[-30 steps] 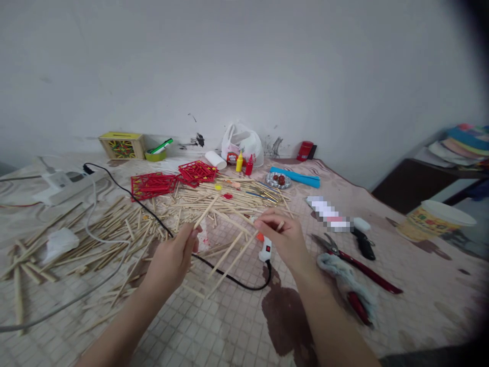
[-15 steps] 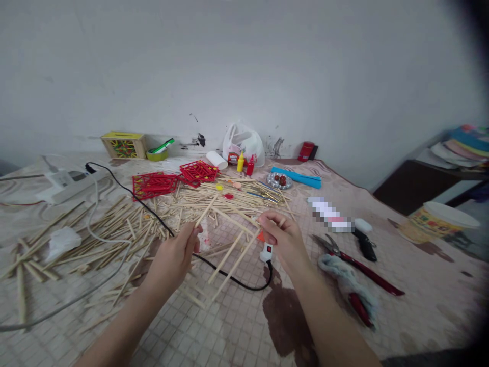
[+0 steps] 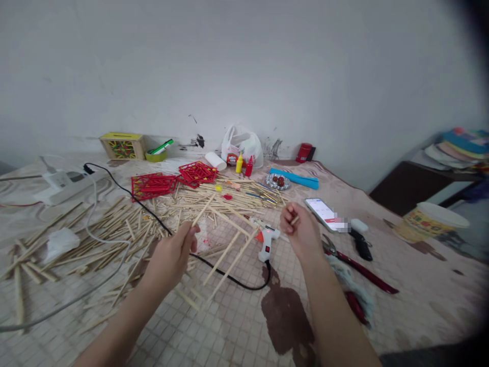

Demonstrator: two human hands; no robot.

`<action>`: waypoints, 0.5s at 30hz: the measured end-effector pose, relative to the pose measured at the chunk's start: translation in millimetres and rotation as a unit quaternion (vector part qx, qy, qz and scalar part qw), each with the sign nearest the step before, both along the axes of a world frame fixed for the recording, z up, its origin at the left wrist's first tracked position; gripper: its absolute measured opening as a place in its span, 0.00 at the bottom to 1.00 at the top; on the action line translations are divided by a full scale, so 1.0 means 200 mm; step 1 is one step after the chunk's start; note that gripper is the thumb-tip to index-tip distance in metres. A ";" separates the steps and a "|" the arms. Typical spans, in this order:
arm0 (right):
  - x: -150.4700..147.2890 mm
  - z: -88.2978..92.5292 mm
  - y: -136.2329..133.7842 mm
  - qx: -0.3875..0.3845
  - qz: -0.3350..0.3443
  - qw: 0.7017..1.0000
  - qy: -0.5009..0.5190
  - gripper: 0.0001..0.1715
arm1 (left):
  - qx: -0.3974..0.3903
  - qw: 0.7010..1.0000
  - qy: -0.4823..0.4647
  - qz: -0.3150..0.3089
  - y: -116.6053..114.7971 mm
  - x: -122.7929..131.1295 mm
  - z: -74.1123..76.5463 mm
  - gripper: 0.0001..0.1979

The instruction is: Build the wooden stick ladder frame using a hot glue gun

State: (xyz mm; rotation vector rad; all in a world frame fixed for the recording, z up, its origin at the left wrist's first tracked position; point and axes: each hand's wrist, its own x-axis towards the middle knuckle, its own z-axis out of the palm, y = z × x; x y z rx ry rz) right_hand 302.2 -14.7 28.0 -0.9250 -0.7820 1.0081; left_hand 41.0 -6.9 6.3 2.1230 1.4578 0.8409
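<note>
My left hand (image 3: 170, 260) is closed on a frame of thin wooden sticks (image 3: 231, 260), gripping it by one stick at its left side. The frame is held tilted above the table, and several of its sticks cross. My right hand (image 3: 303, 234) is raised to the right of the frame, apart from it, with curled fingers around a short wooden stick (image 3: 294, 220). Between the hands lies a white glue gun (image 3: 266, 247) with an orange tip and a black cord. Part of the glue gun's front is behind the frame's corner.
Loose sticks (image 3: 110, 239) cover the left and middle of the table. Red stick panels (image 3: 155, 186) lie behind them. To the right are a phone (image 3: 321, 213), red-handled pruning shears (image 3: 362, 272), a cloth (image 3: 344, 272) and a paper bucket (image 3: 428, 224). A power strip (image 3: 72, 186) stands left.
My right hand has moved right, away from the frame's corner, and its fingers have curled. More of the glue gun now shows. My left hand has stayed almost still with the frame.
</note>
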 end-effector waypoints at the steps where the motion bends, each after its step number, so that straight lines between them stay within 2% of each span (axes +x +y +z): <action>1: 0.00 -0.02 0.02 -0.014 0.000 0.998 -0.060 0.13 | -0.006 1.000 -0.023 -0.003 0.00 0.00 0.00 0.16; 5: -0.04 -0.03 0.11 -0.075 0.071 0.957 -0.272 0.17 | -0.034 0.990 -0.136 -0.012 0.01 -0.02 0.00 0.14; 10: -0.26 0.05 0.35 -0.037 0.158 0.897 -0.412 0.15 | -0.029 0.981 -0.193 -0.017 0.02 -0.04 0.02 0.14; 15: -0.48 0.09 0.60 -0.005 0.154 0.829 -0.537 0.16 | -0.039 0.973 -0.226 -0.017 0.03 -0.06 0.02 0.14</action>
